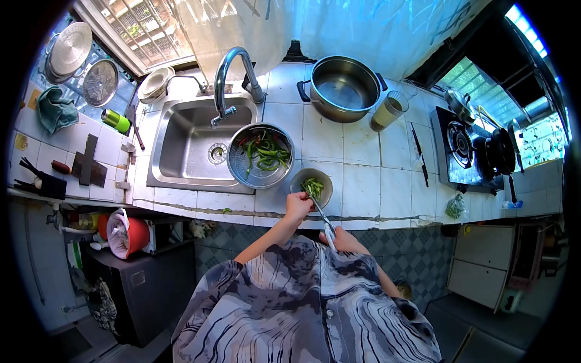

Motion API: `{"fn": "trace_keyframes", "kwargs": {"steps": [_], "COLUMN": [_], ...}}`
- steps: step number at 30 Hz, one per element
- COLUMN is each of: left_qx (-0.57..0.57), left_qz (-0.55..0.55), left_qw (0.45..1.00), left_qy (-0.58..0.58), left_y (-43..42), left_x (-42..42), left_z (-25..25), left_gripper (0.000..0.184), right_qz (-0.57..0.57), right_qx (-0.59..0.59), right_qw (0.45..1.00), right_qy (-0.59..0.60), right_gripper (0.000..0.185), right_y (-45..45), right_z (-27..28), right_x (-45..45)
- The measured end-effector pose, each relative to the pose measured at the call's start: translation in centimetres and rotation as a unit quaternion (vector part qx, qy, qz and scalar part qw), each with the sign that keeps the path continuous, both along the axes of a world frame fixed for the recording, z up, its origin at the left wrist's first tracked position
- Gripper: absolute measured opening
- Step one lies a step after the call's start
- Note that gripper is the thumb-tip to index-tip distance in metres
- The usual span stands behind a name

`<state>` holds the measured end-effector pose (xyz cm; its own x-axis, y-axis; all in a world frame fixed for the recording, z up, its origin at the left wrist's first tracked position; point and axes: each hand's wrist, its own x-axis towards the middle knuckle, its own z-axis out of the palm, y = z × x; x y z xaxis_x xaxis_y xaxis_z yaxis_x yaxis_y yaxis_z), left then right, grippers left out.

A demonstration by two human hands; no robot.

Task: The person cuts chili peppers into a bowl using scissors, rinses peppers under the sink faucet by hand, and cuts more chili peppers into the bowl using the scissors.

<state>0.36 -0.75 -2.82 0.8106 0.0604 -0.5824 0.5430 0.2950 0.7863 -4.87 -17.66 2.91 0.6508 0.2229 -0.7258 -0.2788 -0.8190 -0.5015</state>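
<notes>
Over the near rim of a small bowl (327, 192), my left hand (299, 206) has its fingers closed on a green pepper. Cut green pieces (312, 186) lie in that bowl. My right hand (348, 240) is closed round the handles of scissors (327, 224), whose blades point up toward the bowl, close to the left fingertips. To the left of the bowl, a metal colander (240, 166) holds long green peppers (267, 151) and rests partly over the sink's right edge.
A sink (187, 136) with a tall faucet (225, 75) is at the left. Behind the bowl stand a large pot (345, 91) and a glass jar (388, 112). Black chopsticks (420, 154) and a gas stove (463, 145) are on the right.
</notes>
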Motion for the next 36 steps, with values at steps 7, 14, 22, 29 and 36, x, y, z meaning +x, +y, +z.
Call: {"fn": "trace_keyframes", "kwargs": {"steps": [7,14,22,29,36], "left_qx": [0.017,0.018,0.25,0.356,0.509], "left_qz": [-0.013,-0.008,-0.11,-0.119,-0.151], "left_qw": [1.0,1.0,0.958,0.921,0.834], "left_qy": [-0.008,-0.001,-0.082,-0.108,-0.147], "left_y": [0.1,0.2,0.8,1.4,7.8], "left_x": [-0.1,0.1,-0.3,-0.5,1.3], "left_z": [0.1,0.3,-0.2,0.1,4.5], "left_gripper": [0.013,0.011,0.008,0.014,0.011], "right_qz": [0.035,0.021,-0.011,0.016,-0.047], "right_qx": [-0.037,-0.003,0.047,0.032,0.008], "right_qw": [0.998,1.0,0.999,0.999,0.998], "right_qy": [-0.04,-0.007,-0.022,0.015,-0.034], "right_gripper": [0.063,0.05,0.057,0.051,0.052], "right_y": [0.4,-0.1,-1.6,-2.0,-1.6], "right_z": [0.9,0.8,-0.9,-0.5,1.1], "right_x": [0.5,0.6,-0.1,0.4,-0.2]}}
